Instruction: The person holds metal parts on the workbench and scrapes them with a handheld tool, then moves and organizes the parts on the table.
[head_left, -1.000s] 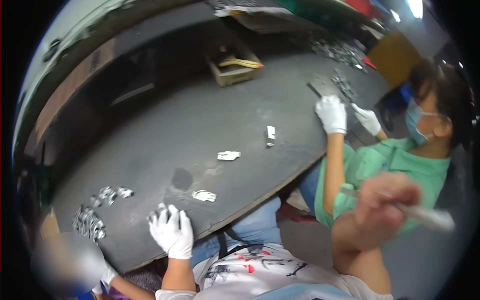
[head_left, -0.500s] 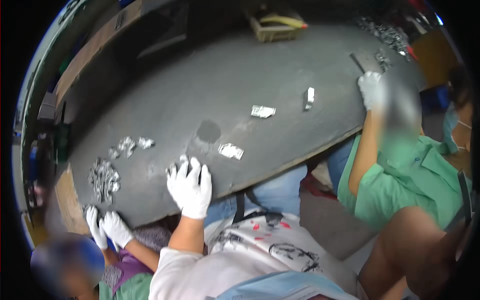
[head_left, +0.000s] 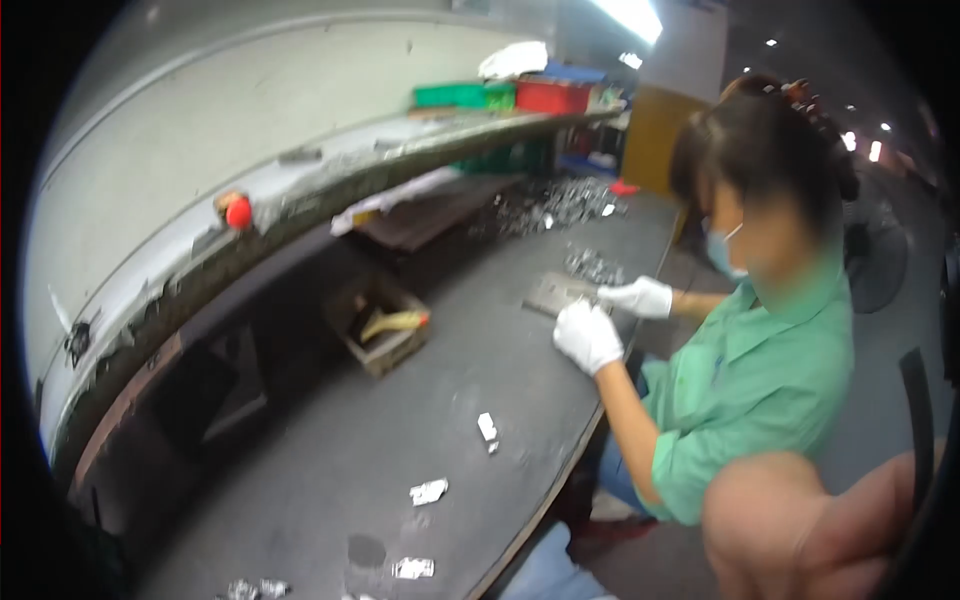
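Note:
At the bottom edge only a sliver of white glove [head_left: 360, 597] shows, likely the fingertips of my left hand; its fingers are otherwise cut off. My bent right arm [head_left: 770, 515] enters at the lower right, and its hand is outside the picture. Closest to the glove is a small silvery metal piece [head_left: 413, 568] on the dark tabletop [head_left: 300, 480]. Farther along lie a second silvery piece [head_left: 429, 492] and a third one [head_left: 487, 430]. Several more shiny pieces [head_left: 255, 589] are at the lower left.
A co-worker in a green shirt [head_left: 770, 340] handles a flat grey plate [head_left: 560, 293] with gloved hands. Beyond are a heap of metal pieces [head_left: 570, 205] and a wooden box [head_left: 385, 345] with a yellow-handled tool [head_left: 395, 322]. A long shelf [head_left: 330, 185] overhangs the table's left side.
My view has swung up and right, so my left hand has dropped almost out of frame. The co-worker's second gloved hand and the grey plate now show clearly.

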